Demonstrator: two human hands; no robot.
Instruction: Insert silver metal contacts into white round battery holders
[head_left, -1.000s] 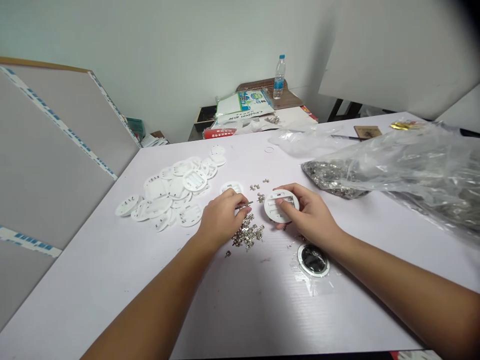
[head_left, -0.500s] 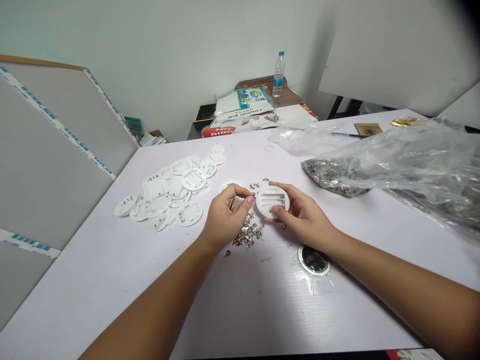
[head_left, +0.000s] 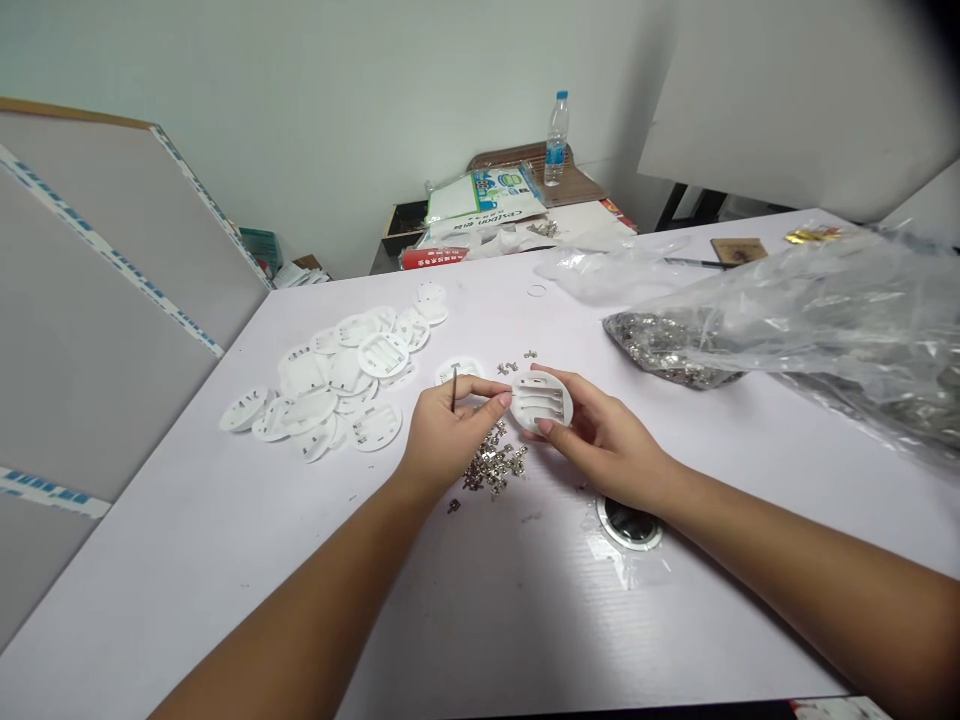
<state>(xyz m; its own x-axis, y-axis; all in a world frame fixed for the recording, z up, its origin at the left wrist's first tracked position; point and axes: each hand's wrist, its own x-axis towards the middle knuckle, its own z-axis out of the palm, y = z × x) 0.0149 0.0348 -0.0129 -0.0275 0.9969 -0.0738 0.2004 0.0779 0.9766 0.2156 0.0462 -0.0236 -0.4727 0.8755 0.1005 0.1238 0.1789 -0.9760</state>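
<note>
My right hand (head_left: 611, 440) grips a round white plastic battery holder (head_left: 541, 402), its slotted side tilted up toward me. My left hand (head_left: 454, 425) is closed in a pinch at the holder's left edge, on a small metal battery contact that its fingertips mostly hide. A thin dark stick (head_left: 454, 388) rises out of the same hand; its kind I cannot make out. Beneath the hands lies a pile of small metal contacts (head_left: 495, 465), with several loose ones (head_left: 508, 369) farther back. Behind my left hand rests another white holder (head_left: 459, 371).
Several white holders (head_left: 330, 385) are heaped at the left. A clear plastic bag of metal parts (head_left: 667, 345) lies at the right. Near my right wrist is a dark round piece with a white rim (head_left: 631, 525). A partition (head_left: 112, 290) borders the left; a water bottle (head_left: 556, 140) stands behind.
My left fingertips have brought the metal contact against the holder's left edge. The holder has tilted and shifted slightly left. The thin dark stick now shows above my left hand.
</note>
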